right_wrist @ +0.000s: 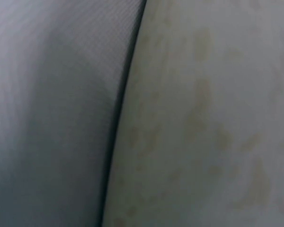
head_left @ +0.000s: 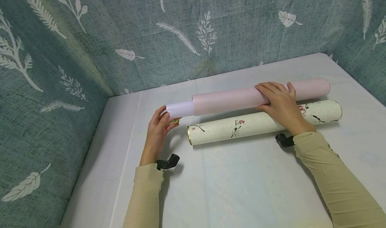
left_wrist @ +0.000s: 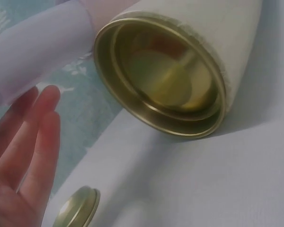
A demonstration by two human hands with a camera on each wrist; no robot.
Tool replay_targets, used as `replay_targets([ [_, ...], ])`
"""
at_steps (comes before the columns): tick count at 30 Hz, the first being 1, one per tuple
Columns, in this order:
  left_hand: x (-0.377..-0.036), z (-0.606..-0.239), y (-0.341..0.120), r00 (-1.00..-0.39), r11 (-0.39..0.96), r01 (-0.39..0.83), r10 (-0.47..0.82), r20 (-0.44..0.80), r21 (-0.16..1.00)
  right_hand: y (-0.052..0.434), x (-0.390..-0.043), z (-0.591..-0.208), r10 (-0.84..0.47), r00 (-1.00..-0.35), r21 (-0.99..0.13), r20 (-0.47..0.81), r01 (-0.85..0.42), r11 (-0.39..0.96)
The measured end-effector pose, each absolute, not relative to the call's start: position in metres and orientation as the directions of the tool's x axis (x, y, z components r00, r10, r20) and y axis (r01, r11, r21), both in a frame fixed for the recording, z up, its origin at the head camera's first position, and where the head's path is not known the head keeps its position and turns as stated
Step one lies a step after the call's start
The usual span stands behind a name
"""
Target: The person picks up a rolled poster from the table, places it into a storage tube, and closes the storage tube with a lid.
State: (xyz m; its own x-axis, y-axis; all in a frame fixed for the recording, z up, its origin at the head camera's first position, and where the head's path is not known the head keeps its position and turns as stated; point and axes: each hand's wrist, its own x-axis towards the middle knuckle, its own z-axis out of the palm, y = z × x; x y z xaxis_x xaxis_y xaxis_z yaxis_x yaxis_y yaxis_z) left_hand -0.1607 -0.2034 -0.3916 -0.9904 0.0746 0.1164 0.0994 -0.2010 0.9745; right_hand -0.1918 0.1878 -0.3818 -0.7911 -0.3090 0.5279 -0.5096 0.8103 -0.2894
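Note:
A pale lilac-white roll (head_left: 181, 109) sticks out of the left end of a long pink tube (head_left: 223, 101). My left hand (head_left: 156, 131) pinches the outer end of this roll, with the other fingers spread below it in the left wrist view. Close to those fingers is a small gold lid (left_wrist: 78, 208). Over the pink tube's right half, my right hand (head_left: 280, 105) grips it from above. In front lies a cream tube with a floral pattern (head_left: 217, 131), its gold-rimmed end (left_wrist: 161, 78) facing left.
Both tubes lie at a slant across a white-covered table (head_left: 229, 181). Behind and to the sides hangs a teal leaf-patterned cloth (head_left: 181, 64). The right wrist view is filled by the cream tube's blurred surface (right_wrist: 203, 118) and the tablecloth.

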Motion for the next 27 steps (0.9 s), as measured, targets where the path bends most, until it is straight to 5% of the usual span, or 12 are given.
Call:
replay_targets([
  [27, -0.161, -0.392, -0.189, -0.961, -0.321, 0.081, 0.226, 0.16, 0.943, 0.188, -0.192, -0.381, -0.31, -0.793, -0.294, 0.525, -0.51, 0.808],
])
